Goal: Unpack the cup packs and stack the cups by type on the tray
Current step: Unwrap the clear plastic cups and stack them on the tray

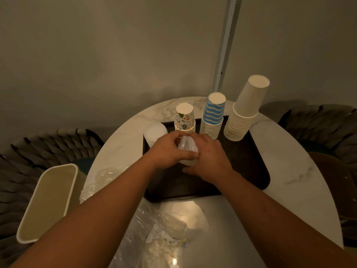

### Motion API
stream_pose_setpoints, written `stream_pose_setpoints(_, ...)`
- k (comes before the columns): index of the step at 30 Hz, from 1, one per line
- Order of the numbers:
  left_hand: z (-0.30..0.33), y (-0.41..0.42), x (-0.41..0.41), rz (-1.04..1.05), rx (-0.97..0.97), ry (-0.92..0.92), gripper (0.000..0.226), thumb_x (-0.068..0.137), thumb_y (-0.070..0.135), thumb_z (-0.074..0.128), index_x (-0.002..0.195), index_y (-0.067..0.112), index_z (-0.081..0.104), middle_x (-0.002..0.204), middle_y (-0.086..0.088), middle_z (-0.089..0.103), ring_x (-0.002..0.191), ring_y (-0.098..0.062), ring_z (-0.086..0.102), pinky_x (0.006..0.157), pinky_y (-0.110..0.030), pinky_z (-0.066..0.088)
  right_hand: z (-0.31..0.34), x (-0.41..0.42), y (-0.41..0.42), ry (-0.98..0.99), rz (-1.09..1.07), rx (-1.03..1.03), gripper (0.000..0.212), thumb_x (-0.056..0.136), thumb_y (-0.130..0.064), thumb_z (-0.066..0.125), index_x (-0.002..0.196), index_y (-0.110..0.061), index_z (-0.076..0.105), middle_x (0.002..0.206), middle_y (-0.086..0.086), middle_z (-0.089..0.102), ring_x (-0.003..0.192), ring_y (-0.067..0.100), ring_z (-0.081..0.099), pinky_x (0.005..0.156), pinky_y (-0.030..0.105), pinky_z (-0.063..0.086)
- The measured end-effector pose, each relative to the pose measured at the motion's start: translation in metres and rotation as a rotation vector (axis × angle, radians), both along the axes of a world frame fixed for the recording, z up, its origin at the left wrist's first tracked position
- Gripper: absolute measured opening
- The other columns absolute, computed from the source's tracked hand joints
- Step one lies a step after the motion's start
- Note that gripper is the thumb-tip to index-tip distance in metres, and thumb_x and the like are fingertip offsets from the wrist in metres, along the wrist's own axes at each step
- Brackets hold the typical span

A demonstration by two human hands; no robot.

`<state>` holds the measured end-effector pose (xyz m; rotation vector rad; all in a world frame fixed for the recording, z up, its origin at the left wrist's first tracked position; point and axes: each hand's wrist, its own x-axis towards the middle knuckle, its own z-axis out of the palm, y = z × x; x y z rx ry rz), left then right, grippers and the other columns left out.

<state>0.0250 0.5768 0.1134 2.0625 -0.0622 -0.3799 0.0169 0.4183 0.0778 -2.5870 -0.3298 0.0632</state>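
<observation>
A dark tray (249, 167) lies on the round marble table. Along its back edge stand upside-down stacks: plain cream cups (244, 115), blue-striped cups (213, 117), and patterned cups (184, 118). A stack of clear plastic cups (154, 133) stands at the tray's back left corner. Over the tray's middle, my left hand (167, 149) and my right hand (209, 159) both grip a short stack of clear plastic cups (188, 149), held between them; the hands hide most of it.
Crumpled clear plastic wrap (158, 233) lies on the table's near side, and more of the wrap (100, 180) sits at the left edge. A cream rectangular bin (48, 202) stands left of the table. Woven chairs flank both sides.
</observation>
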Motion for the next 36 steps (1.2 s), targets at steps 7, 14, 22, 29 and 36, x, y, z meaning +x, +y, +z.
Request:
stream_pose_setpoints(7, 0.010, 0.005, -0.003, -0.028, -0.138, 0.069, 0.056, 0.074, 0.021, 0.083, 0.122, 0.028, 0.054, 0.111, 0.012, 0.060, 0.100, -0.007, 0.058, 0.065, -0.011, 0.051, 0.002, -0.001, -0.002, -0.080, 0.018, 0.027, 0.089, 0.061, -0.051, 0.080, 0.137, -0.028, 0.039, 0.132, -0.006, 0.051, 0.122, 0.015, 0.046, 0.103, 0.036, 0.036)
stream_pose_setpoints(14, 0.008, 0.012, -0.004, -0.001, -0.141, 0.093, 0.056, 0.074, 0.019, 0.082, 0.122, 0.029, 0.054, 0.111, 0.013, 0.058, 0.101, -0.008, 0.055, 0.068, -0.016, 0.051, 0.000, -0.006, 0.004, -0.013, -0.031, 0.186, 0.090, 0.056, -0.048, 0.085, 0.134, -0.027, 0.045, 0.127, -0.004, 0.055, 0.116, 0.016, 0.050, 0.100, 0.042, 0.044)
stream_pose_setpoints(22, 0.030, 0.040, 0.015, 0.036, 0.259, -0.113, 0.070, 0.069, 0.033, 0.084, 0.131, 0.029, 0.050, 0.116, 0.006, 0.057, 0.101, -0.016, 0.058, 0.085, -0.035, 0.054, -0.011, -0.006, 0.013, 0.077, -0.148, 0.329, 0.093, 0.053, -0.040, 0.091, 0.133, -0.029, 0.044, 0.130, -0.003, 0.051, 0.119, 0.016, 0.049, 0.100, 0.038, 0.045)
stream_pose_setpoints(29, 0.028, 0.067, 0.070, -0.202, 0.808, -0.101, 0.085, 0.074, 0.031, 0.080, 0.146, 0.028, 0.035, 0.143, -0.006, 0.044, 0.125, -0.030, 0.046, 0.097, -0.040, 0.046, -0.025, -0.008, 0.017, 0.146, -0.193, 0.357, 0.093, 0.057, -0.039, 0.091, 0.135, -0.031, 0.042, 0.136, -0.005, 0.047, 0.124, 0.015, 0.045, 0.098, 0.030, 0.039)
stream_pose_setpoints(36, 0.006, 0.062, 0.089, -0.313, 0.925, -0.097, 0.089, 0.074, 0.040, 0.079, 0.148, 0.029, 0.031, 0.143, -0.008, 0.043, 0.126, -0.030, 0.046, 0.097, -0.040, 0.046, -0.033, -0.005, 0.017, 0.154, -0.220, 0.380, 0.093, 0.056, -0.038, 0.091, 0.135, -0.030, 0.042, 0.133, -0.005, 0.048, 0.122, 0.013, 0.045, 0.097, 0.026, 0.038)
